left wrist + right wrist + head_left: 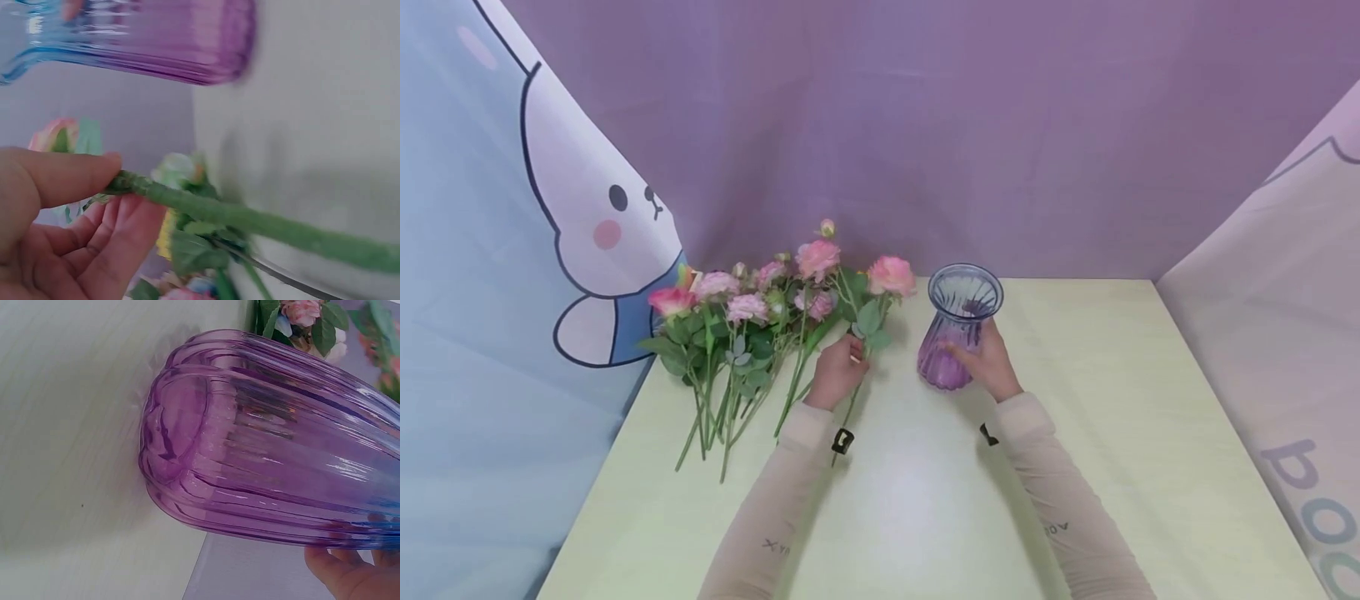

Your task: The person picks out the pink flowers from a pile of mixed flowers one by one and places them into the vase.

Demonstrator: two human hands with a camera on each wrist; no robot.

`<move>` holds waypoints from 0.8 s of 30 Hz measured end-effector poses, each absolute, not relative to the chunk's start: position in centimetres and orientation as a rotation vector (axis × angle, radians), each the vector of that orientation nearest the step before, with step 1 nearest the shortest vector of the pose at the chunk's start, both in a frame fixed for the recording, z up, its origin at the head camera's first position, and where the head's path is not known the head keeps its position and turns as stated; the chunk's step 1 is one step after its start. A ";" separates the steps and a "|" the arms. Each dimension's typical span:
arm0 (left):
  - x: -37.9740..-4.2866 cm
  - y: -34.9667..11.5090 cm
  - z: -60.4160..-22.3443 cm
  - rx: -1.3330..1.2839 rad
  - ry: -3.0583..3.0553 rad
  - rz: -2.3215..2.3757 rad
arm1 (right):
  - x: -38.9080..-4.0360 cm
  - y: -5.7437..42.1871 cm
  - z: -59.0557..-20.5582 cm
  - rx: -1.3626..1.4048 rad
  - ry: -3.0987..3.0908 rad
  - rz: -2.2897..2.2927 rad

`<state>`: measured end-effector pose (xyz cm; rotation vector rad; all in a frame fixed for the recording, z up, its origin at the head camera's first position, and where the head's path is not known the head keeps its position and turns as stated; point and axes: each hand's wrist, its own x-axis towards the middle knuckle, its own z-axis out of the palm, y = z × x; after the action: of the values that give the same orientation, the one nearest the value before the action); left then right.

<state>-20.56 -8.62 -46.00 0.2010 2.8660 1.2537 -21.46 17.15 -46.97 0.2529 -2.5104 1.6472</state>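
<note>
Between thumb and fingers, my left hand (838,371) pinches the green stem (244,219) of a pink artificial rose (891,275), just below its leaves. The bloom points toward the back and the stem's lower end reaches past my wrist. My right hand (992,362) holds a ribbed glass vase (951,354) by its right side, thumb across the front. Blue at the flared rim, the vase turns purple toward the base (181,425). It stands upright, close to the table's back edge. In the right wrist view only part of the right hand's fingers shows.
To the left lies a pile of artificial flowers (747,308), pink blooms toward the back and stems toward the front. The pale table (895,517) meets a purple curtain (925,142) behind. Printed cloths hang at the left (475,292) and right (1277,333).
</note>
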 end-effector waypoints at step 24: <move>-18.9 -5.2 -37.2 0.709 2.962 1.681 | -21.2 17.2 -47.0 0.240 -2.510 1.692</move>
<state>-18.85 -5.17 -37.17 0.7089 2.9616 1.6812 -21.19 17.17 -47.01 0.2405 -2.5103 1.6923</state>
